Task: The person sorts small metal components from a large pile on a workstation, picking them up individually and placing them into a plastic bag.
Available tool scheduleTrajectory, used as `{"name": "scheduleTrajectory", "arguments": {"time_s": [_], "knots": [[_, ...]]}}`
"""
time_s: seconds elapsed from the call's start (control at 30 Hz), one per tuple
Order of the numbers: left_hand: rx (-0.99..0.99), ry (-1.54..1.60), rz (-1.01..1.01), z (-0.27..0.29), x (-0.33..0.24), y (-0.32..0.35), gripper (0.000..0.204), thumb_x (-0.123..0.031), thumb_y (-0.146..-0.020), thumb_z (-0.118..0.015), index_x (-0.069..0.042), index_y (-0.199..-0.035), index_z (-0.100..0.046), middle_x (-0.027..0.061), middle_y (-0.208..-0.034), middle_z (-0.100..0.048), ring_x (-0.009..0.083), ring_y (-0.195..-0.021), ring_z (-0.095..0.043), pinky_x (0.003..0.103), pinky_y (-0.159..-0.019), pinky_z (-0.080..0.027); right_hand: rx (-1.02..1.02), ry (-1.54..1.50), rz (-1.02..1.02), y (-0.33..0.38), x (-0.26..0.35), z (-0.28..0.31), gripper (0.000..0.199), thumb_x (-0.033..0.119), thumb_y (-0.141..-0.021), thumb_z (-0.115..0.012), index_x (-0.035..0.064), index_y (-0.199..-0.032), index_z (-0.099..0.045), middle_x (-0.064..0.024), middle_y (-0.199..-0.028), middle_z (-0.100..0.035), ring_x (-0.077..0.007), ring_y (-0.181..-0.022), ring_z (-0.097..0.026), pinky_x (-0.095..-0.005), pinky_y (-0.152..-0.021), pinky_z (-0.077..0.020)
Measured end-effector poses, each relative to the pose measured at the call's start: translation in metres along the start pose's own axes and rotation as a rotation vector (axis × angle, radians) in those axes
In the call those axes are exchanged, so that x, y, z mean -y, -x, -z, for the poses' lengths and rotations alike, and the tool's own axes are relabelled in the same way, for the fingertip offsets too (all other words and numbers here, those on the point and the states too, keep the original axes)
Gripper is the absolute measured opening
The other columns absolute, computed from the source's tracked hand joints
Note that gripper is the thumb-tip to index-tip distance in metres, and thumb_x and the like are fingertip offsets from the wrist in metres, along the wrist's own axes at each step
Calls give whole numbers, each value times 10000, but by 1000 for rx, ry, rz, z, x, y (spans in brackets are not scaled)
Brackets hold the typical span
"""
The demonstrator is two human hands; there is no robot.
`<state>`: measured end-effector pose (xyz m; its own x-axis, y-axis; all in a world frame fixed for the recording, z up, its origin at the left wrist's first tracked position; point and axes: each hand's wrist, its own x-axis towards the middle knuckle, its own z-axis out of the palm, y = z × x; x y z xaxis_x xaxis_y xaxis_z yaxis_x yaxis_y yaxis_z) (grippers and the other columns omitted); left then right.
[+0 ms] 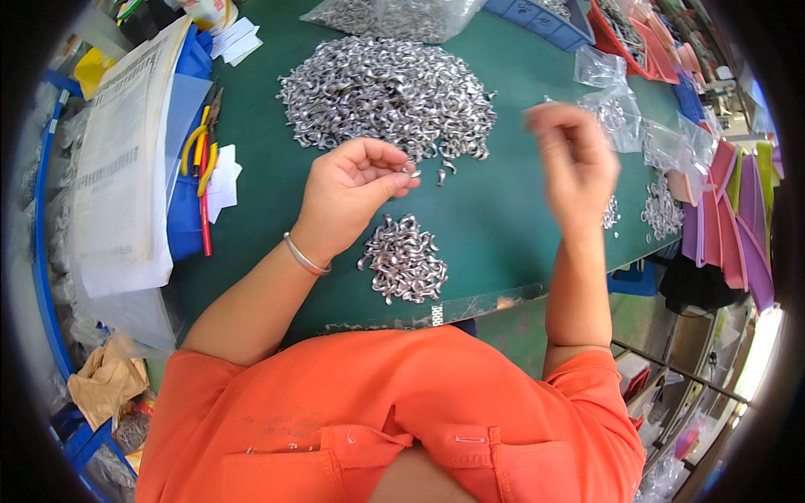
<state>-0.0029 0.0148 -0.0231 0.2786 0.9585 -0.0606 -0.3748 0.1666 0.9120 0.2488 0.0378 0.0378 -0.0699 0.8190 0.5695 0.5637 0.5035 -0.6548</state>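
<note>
Between thumb and fingertips my left hand [356,180] pinches a small silvery curved metal piece [413,173]. It hovers just in front of a large heap of similar curved metal pieces [386,96] on the green table [495,218]. Closer to me, a smaller pile of the same kind of pieces [404,260] lies below that hand. Off to the right, my right hand [577,163] is raised over the table, its bent fingers smeared by motion. Whether it holds anything cannot be seen. A couple of loose pieces [444,173] lie between the big heap and my hands.
Yellow-handled pliers [199,159] and a red pen-like stick [205,222] lie at left beside stacked papers [126,159]. Clear plastic bags [616,113], a blue bin [545,25] and a red tray [633,42] crowd the far right. Small piles of metal parts [662,210] sit near the right edge.
</note>
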Motion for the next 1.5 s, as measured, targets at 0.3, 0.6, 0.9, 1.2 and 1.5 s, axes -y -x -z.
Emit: {"name": "scheduleTrajectory", "arguments": {"time_s": [0.3,0.6,0.9,1.2,1.5], "knots": [[31,32,-176,-3,-2,8,261,121,-829,-648,45,-1067,-570,135,-1023,-653,165,-961,-646,277,-867,-542,231,-652,-264,40,30,-72,144,-76,-792,-694,5,-851,-591,-112,-890,-665,-168,-827,-653,-284,-724,-540],[-12,-80,-65,-8,-9,11,232,108,-814,-683,67,-1030,-611,122,-948,-673,160,-859,-675,266,-786,-574,114,-324,190,40,26,-72,269,-140,-728,-706,43,-802,-523,-115,-850,-663,-217,-756,-644,-293,-636,-525],[19,-102,-96,-9,-8,13,226,115,-820,-671,66,-1033,-616,112,-959,-669,161,-883,-670,265,-787,-572,69,-234,384,37,26,-71,280,-152,-705,-700,43,-789,-517,-110,-827,-651,-236,-725,-627,-318,-623,-511],[322,-713,-290,3,-30,9,121,42,-756,-703,4,-867,-676,82,-899,-662,148,-783,-644,253,-677,-520,299,-324,-145,35,5,-41,134,-44,-763,-679,21,-825,-580,-61,-821,-649,-145,-723,-618,-270,-622,-494],[167,-806,-14,-2,-20,11,41,-5,-803,-678,-3,-843,-687,29,-858,-659,80,-686,-603,235,-600,-488,383,205,-57,44,12,-64,159,45,-748,-692,57,-784,-538,-104,-775,-588,-316,-747,-609,-403,-640,-504]]}}
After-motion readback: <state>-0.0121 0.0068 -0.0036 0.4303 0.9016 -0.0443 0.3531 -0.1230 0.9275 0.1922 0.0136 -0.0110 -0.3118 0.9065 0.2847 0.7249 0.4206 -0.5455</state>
